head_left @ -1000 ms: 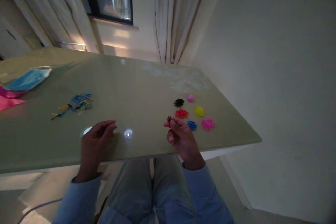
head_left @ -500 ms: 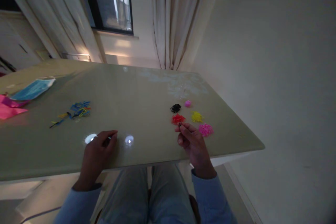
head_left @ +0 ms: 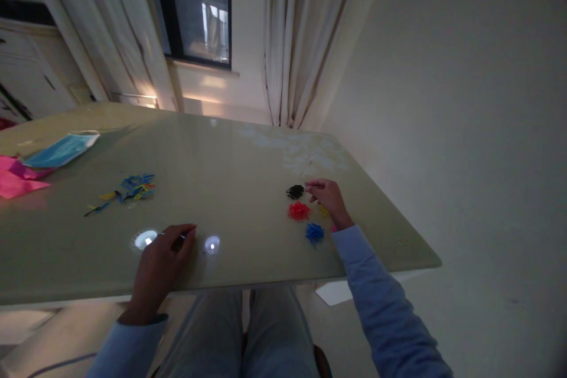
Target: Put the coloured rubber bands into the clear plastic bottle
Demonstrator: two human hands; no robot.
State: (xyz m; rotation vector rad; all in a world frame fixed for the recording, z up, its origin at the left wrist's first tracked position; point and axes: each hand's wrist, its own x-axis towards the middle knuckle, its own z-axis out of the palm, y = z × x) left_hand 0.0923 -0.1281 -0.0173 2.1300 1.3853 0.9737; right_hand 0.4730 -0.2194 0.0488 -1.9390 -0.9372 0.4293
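My right hand pinches a small black band just right of the black pile. Below that pile lie a red pile and a blue pile. A yellow pile and a pink pile are mostly covered by my right hand and sleeve. My left hand rests near the table's front edge, thumb and fingers together; whatever they may hold is hidden. Beyond it on the left is a mixed pile of blue, yellow and dark pieces.
A blue face mask and a pink sheet lie at the left of the glossy table. Behind the table are curtains and a window. A wall stands on the right.
My right hand has moved up and away, from beside the red pile to beside the black one, uncovering the blue pile. My left hand has hardly moved. The view has shifted slightly.
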